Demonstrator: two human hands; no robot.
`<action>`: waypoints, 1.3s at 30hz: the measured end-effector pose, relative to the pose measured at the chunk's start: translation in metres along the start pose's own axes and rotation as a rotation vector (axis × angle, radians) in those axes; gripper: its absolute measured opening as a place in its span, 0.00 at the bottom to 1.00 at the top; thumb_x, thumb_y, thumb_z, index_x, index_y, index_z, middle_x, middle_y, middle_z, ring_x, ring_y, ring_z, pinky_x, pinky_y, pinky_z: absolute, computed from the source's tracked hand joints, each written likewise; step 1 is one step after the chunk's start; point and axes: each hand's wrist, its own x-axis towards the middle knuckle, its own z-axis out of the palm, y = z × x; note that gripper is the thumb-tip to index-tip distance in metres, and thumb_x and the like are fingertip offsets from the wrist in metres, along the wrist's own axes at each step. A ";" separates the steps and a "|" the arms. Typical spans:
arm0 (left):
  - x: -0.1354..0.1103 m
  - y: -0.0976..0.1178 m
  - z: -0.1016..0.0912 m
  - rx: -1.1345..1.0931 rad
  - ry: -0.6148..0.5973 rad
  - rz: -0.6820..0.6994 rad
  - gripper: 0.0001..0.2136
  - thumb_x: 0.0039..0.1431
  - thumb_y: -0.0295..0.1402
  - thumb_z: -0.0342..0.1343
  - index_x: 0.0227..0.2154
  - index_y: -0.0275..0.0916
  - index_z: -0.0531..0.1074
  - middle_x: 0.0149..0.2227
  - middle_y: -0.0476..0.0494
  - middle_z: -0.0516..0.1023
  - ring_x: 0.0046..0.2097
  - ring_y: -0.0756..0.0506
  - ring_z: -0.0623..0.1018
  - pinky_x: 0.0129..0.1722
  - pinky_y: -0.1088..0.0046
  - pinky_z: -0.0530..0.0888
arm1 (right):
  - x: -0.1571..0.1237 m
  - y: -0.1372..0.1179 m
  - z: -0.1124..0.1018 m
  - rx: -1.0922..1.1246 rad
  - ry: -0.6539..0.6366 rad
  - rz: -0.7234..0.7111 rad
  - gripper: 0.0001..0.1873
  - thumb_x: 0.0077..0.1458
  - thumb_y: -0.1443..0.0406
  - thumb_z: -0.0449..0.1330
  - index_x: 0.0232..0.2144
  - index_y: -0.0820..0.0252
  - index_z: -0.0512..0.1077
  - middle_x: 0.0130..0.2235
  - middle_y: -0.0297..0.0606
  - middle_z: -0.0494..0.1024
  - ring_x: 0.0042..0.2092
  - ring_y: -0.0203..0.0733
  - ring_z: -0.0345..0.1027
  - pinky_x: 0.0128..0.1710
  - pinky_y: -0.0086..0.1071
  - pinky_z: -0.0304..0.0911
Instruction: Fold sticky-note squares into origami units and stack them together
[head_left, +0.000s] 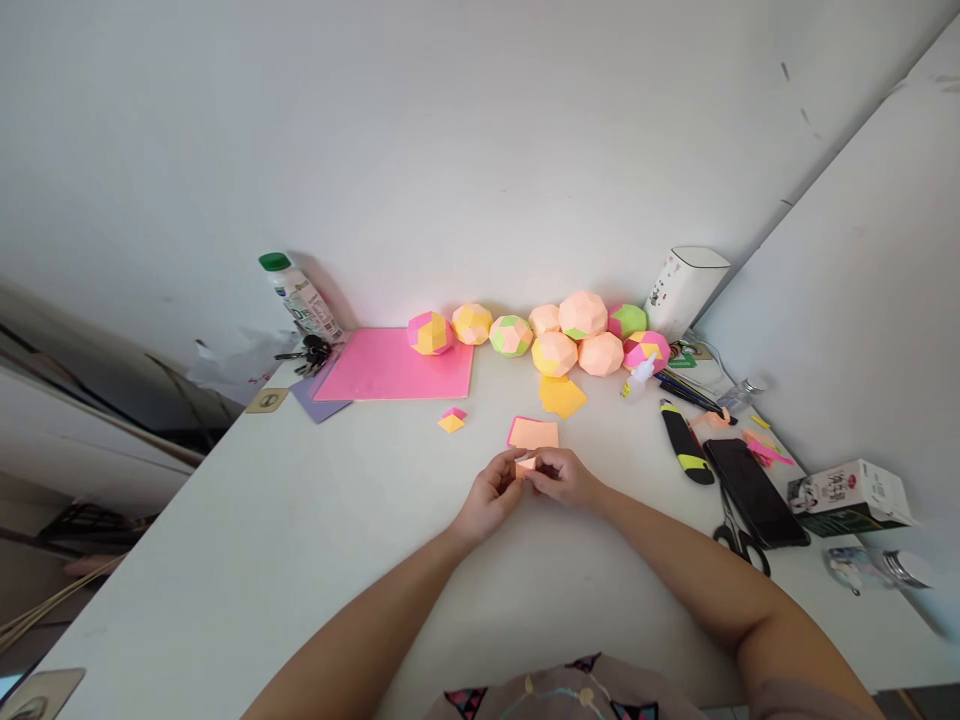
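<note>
Between the fingertips of both hands is a small folded piece of peach paper (526, 465). My left hand (493, 492) pinches it from the left, and my right hand (564, 478) grips its other side. Just beyond the fingers lies a stack of peach paper squares (535, 433) with a pink edge showing beneath. A small folded pink and yellow paper piece (452, 420) rests to the left, apart from the hands. Yellow paper sheets (562, 396) lie farther back, in front of several faceted paper balls (583, 315).
A pink board (397, 365) lies at the back left near a green-capped bottle (304, 298) and keys (313, 352). To the right are a glue bottle (640, 375), a utility knife (686, 445), scissors (739, 540), a black phone (756, 492) and a milk carton (851, 497).
</note>
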 end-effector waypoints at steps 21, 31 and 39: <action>0.001 0.000 -0.002 -0.042 -0.048 0.009 0.16 0.54 0.32 0.51 0.47 0.39 0.65 0.24 0.55 0.54 0.25 0.53 0.57 0.26 0.76 0.57 | 0.000 -0.002 0.000 -0.094 0.026 -0.013 0.06 0.43 0.72 0.54 0.28 0.63 0.69 0.24 0.30 0.64 0.23 0.30 0.56 0.21 0.26 0.53; 0.000 0.002 0.000 0.000 -0.037 -0.014 0.16 0.54 0.33 0.50 0.47 0.39 0.65 0.22 0.55 0.55 0.24 0.53 0.56 0.25 0.77 0.57 | 0.001 -0.001 0.001 -0.081 0.044 -0.019 0.09 0.42 0.72 0.54 0.18 0.60 0.57 0.22 0.28 0.59 0.23 0.30 0.52 0.21 0.25 0.49; 0.000 0.001 -0.002 -0.086 -0.002 -0.021 0.16 0.54 0.32 0.48 0.46 0.38 0.65 0.22 0.56 0.55 0.22 0.55 0.57 0.22 0.78 0.57 | 0.001 0.001 0.001 -0.018 0.056 0.053 0.07 0.42 0.72 0.53 0.19 0.60 0.57 0.19 0.27 0.60 0.21 0.30 0.53 0.20 0.25 0.49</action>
